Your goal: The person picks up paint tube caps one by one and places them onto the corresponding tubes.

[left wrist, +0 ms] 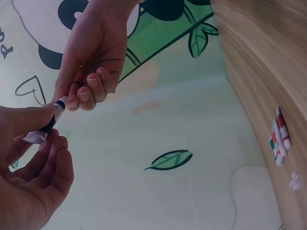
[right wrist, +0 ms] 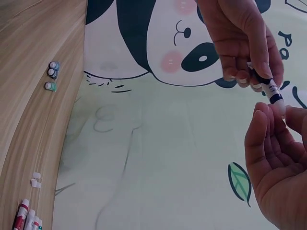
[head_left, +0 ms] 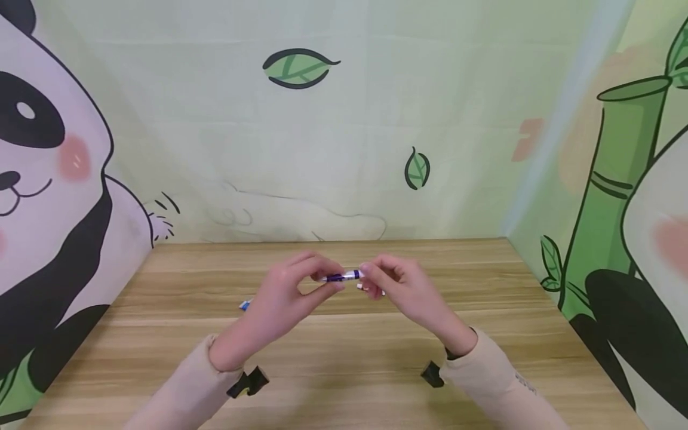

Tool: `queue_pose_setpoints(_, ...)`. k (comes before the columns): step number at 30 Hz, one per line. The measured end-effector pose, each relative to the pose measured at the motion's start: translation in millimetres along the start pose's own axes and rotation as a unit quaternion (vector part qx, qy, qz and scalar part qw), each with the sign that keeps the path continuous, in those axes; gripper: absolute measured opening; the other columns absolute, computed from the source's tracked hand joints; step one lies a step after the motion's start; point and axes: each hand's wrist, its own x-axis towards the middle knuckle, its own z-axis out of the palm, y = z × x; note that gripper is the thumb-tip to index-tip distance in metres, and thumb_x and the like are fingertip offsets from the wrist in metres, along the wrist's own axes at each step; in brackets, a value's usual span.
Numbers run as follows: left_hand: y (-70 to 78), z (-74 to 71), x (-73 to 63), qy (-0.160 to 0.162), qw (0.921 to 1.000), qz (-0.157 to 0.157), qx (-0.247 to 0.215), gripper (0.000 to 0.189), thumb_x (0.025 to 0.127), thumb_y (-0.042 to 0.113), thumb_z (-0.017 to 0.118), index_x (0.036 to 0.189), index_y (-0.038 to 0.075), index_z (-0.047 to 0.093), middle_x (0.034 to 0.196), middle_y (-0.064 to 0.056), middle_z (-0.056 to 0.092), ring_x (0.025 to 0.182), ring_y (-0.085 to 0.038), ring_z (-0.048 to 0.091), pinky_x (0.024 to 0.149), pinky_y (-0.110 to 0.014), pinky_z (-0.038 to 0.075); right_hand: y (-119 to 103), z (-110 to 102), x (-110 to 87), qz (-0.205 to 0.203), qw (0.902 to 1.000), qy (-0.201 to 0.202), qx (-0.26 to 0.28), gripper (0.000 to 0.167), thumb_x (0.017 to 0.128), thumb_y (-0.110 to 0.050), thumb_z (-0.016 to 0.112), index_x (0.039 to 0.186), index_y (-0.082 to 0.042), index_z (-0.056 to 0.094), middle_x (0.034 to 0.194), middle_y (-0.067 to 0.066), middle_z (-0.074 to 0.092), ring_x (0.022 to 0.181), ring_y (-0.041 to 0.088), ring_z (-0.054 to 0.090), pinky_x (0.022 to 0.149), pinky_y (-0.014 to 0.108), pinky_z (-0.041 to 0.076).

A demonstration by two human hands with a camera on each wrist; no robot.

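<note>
One small tube (head_left: 344,276) is held above the wooden table (head_left: 344,364), both forearms angled inward. The left hand (head_left: 287,289) pinches its dark end between thumb and fingers; the right hand (head_left: 405,289) pinches the white end, other fingers loosely curved. On the table lie three more tubes (right wrist: 52,73), three small white pieces (right wrist: 36,183) and an overlapping bunch of tubes (right wrist: 21,216), one red; I cannot count that bunch exactly.

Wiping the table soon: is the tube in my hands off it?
Off: wrist views show left hand and right hand holding the tube above the table.
</note>
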Motion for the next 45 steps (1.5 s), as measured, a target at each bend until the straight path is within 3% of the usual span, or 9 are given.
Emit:
queue_pose_setpoints(4, -1.1, -1.2, 0.5, -0.034, 0.9920, -0.107, -0.057, 0.023, 0.091, 0.021, 0.078, 0.111, 0.014, 0.070, 0.095, 0.008, 0.070, 0.082, -0.010, 0.064, 0.074, -0.034, 0.056, 0.5, 0.2, 0.5, -0.010, 0.9999, 0.012, 0.000, 0.019, 0.104, -0.018, 0.059, 0.095, -0.004, 0.069, 0.081, 0.012, 0.065, 0.071, 0.020, 0.060, 0.064, 0.028, 0.053)
queue_pose_setpoints(8, -3.6, -1.3, 1.3, -0.078, 0.9652, -0.201, -0.148, 0.022, 0.096, 0.026, 0.071, 0.113, 0.012, 0.069, 0.095, -0.002, 0.071, 0.081, -0.019, 0.067, 0.072, -0.034, 0.057, 1.8, 1.6, -0.1, -0.039, 0.9987, 0.026, -0.020, 0.011, 0.100, -0.014, 0.064, 0.098, -0.007, 0.071, 0.083, 0.004, 0.067, 0.072, 0.019, 0.062, 0.064, 0.028, 0.054)
queue_pose_setpoints(12, -5.4, -1.0, 0.9, -0.095, 0.9468, -0.246, -0.185, 0.021, 0.100, 0.026, 0.066, 0.113, 0.010, 0.069, 0.093, -0.010, 0.069, 0.082, -0.026, 0.067, 0.073, -0.034, 0.057, 3.3, 3.7, -0.8, -0.079, 0.9953, 0.032, -0.047, 0.006, 0.096, -0.012, 0.070, 0.101, -0.010, 0.071, 0.088, -0.001, 0.069, 0.074, 0.017, 0.065, 0.066, 0.036, 0.058)
queue_pose_setpoints(16, -5.1, 0.0, 0.4, -0.089, 0.9501, -0.242, -0.176, 0.019, 0.100, 0.024, 0.066, 0.112, 0.009, 0.068, 0.092, -0.009, 0.068, 0.081, -0.025, 0.065, 0.070, -0.031, 0.056, 3.8, 5.4, -0.9, -0.094, 0.9931, 0.038, -0.059, 0.006, 0.095, -0.012, 0.071, 0.100, -0.010, 0.072, 0.090, -0.002, 0.070, 0.076, 0.019, 0.067, 0.068, 0.040, 0.059)
queue_pose_setpoints(20, -3.6, 3.0, -0.8, -0.075, 0.9631, -0.210, -0.151, 0.014, 0.099, 0.020, 0.068, 0.110, 0.012, 0.070, 0.093, -0.005, 0.068, 0.077, -0.020, 0.062, 0.066, -0.029, 0.053, 5.7, 6.4, -0.6, -0.071, 0.9939, 0.041, -0.073, 0.008, 0.098, -0.016, 0.068, 0.100, -0.009, 0.073, 0.087, -0.002, 0.069, 0.078, 0.019, 0.067, 0.070, 0.031, 0.058)
queue_pose_setpoints(24, -1.0, 6.4, -2.6, -0.058, 0.9768, -0.178, -0.104, 0.013, 0.098, 0.023, 0.068, 0.109, 0.016, 0.071, 0.095, 0.004, 0.069, 0.076, -0.015, 0.062, 0.062, -0.028, 0.050, 7.0, 7.5, 0.4, -0.048, 0.9956, 0.031, -0.074, 0.017, 0.102, -0.021, 0.061, 0.092, -0.011, 0.070, 0.078, -0.001, 0.062, 0.071, 0.016, 0.060, 0.063, 0.027, 0.052)
queue_pose_setpoints(30, -0.4, 10.3, -3.2, -0.040, 0.9854, -0.144, -0.082, 0.013, 0.098, 0.022, 0.068, 0.110, 0.017, 0.072, 0.096, 0.007, 0.071, 0.079, -0.012, 0.064, 0.061, -0.028, 0.052, 9.8, 9.6, 3.0, -0.045, 0.9951, 0.022, -0.086, 0.032, 0.107, -0.026, 0.051, 0.079, -0.015, 0.060, 0.065, -0.001, 0.053, 0.057, 0.013, 0.046, 0.051, 0.025, 0.036)
queue_pose_setpoints(40, -4.3, 10.5, -4.4, -0.048, 0.9795, -0.184, -0.067, 0.014, 0.099, 0.026, 0.068, 0.109, 0.017, 0.072, 0.094, 0.006, 0.071, 0.078, -0.014, 0.065, 0.056, -0.029, 0.050, 11.8, 6.0, 1.0, -0.049, 0.9932, 0.007, -0.106, 0.019, 0.105, -0.023, 0.056, 0.094, -0.013, 0.068, 0.077, -0.001, 0.061, 0.066, 0.013, 0.054, 0.058, 0.027, 0.044)
queue_pose_setpoints(45, -7.1, 8.3, -5.2, -0.054, 0.9745, -0.206, -0.070, 0.014, 0.099, 0.026, 0.068, 0.109, 0.017, 0.072, 0.089, 0.004, 0.068, 0.073, -0.021, 0.062, 0.052, -0.026, 0.045, 13.6, 1.0, -1.2, -0.118, 0.9819, 0.000, -0.148, 0.011, 0.098, -0.016, 0.069, 0.107, -0.012, 0.071, 0.092, -0.006, 0.068, 0.080, 0.012, 0.061, 0.070, 0.029, 0.052)
